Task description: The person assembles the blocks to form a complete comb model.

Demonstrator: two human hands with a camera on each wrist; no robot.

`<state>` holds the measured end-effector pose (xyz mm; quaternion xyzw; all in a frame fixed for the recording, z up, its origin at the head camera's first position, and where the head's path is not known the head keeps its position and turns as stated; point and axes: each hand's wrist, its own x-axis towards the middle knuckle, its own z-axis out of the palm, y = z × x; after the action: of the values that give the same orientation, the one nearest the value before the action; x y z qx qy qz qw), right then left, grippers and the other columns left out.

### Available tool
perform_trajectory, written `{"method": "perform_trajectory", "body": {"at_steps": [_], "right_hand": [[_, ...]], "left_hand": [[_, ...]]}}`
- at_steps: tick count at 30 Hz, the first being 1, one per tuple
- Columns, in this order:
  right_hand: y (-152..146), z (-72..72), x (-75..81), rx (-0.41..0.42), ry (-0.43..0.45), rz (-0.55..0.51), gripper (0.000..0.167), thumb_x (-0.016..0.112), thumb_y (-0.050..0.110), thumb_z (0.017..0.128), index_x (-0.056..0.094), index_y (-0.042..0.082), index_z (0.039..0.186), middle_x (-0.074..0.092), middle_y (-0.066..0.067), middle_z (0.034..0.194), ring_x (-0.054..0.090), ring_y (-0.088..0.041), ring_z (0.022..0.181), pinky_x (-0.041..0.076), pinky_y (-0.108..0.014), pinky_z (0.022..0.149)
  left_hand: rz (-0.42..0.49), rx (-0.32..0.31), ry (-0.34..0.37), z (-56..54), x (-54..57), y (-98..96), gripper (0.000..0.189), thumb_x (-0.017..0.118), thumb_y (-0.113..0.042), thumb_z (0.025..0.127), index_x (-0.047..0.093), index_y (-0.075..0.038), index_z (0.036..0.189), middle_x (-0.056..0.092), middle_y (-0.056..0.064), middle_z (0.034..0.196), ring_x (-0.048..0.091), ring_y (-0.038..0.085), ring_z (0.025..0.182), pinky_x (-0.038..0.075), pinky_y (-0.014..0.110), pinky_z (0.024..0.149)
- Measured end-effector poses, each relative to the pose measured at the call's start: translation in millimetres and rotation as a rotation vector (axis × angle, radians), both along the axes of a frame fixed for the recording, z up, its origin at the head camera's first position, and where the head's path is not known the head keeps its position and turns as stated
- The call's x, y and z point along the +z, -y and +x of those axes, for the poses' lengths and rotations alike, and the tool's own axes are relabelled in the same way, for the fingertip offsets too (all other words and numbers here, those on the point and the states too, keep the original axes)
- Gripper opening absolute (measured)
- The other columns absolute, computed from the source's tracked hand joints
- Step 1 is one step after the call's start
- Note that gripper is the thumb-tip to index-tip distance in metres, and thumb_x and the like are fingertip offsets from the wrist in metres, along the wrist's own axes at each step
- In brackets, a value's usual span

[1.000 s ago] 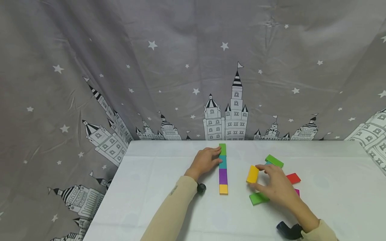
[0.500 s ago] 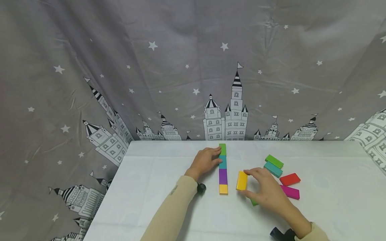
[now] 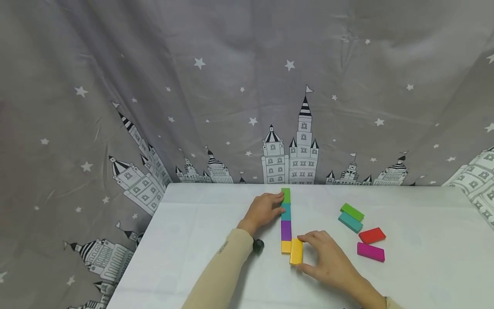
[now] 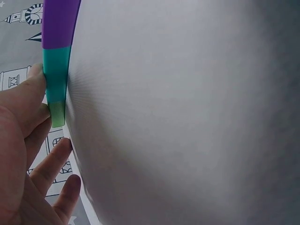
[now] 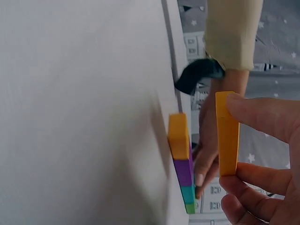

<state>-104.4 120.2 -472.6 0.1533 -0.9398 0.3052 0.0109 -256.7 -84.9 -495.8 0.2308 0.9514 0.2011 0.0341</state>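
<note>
On the white table stands a straight row of blocks, from far to near a green block (image 3: 286,195), a teal block (image 3: 286,211), a purple block (image 3: 286,230) and a yellow block (image 3: 285,247). My left hand (image 3: 263,212) lies along the row's left side, its fingers touching the green and teal blocks. A second yellow block (image 3: 296,251) is pinched by its two ends between the thumb and fingers of my right hand (image 3: 326,262). In the head view it overlaps the right side of the row's near end; the right wrist view shows a gap between this held block (image 5: 228,136) and the row.
Further right lie a loose green block (image 3: 352,212), a teal block (image 3: 350,222) touching it, a red block (image 3: 372,235) and a magenta block (image 3: 371,252). A grey curtain (image 3: 216,86) with printed castles hangs behind the table's far edge.
My right hand has carried the yellow block left and nearer, up to the row's near end. The green block by that hand is now hidden. My left hand has stayed at the row.
</note>
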Motion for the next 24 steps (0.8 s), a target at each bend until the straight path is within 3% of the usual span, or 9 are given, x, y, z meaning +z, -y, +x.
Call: {"method": "perform_trajectory", "body": {"at_steps": [4, 13, 24], "right_hand": [[5, 3.7, -7.3, 0.051, -0.015, 0.01, 0.058, 0.093, 0.036, 0.068, 0.07, 0.017, 0.118, 0.064, 0.012, 0.111, 0.055, -0.01, 0.105, 0.056, -0.04, 0.093], [15, 6.5, -12.3, 0.098, 0.092, 0.036, 0.059, 0.09, 0.043, 0.07, 0.069, 0.018, 0.119, 0.064, 0.011, 0.115, 0.055, -0.012, 0.108, 0.054, -0.043, 0.097], [17, 9.8, -17.9, 0.156, 0.098, 0.055, 0.057, 0.089, 0.044, 0.071, 0.068, 0.018, 0.118, 0.063, 0.013, 0.113, 0.054, -0.01, 0.105, 0.054, -0.041, 0.095]], "left_hand": [[0.007, 0.0, -0.012, 0.7, -0.5, 0.3, 0.053, 0.068, -0.039, 0.096, 0.057, -0.018, 0.143, 0.05, -0.011, 0.15, 0.049, 0.018, 0.136, 0.037, 0.044, 0.116], [0.017, -0.006, -0.014, 0.7, 1.7, 0.5, 0.053, 0.068, -0.039, 0.096, 0.057, -0.017, 0.143, 0.05, -0.01, 0.15, 0.049, 0.018, 0.136, 0.037, 0.044, 0.116], [0.022, -0.01, -0.015, -0.1, 0.5, 1.0, 0.053, 0.068, -0.039, 0.096, 0.057, -0.016, 0.143, 0.05, -0.011, 0.15, 0.049, 0.019, 0.136, 0.037, 0.045, 0.115]]}}
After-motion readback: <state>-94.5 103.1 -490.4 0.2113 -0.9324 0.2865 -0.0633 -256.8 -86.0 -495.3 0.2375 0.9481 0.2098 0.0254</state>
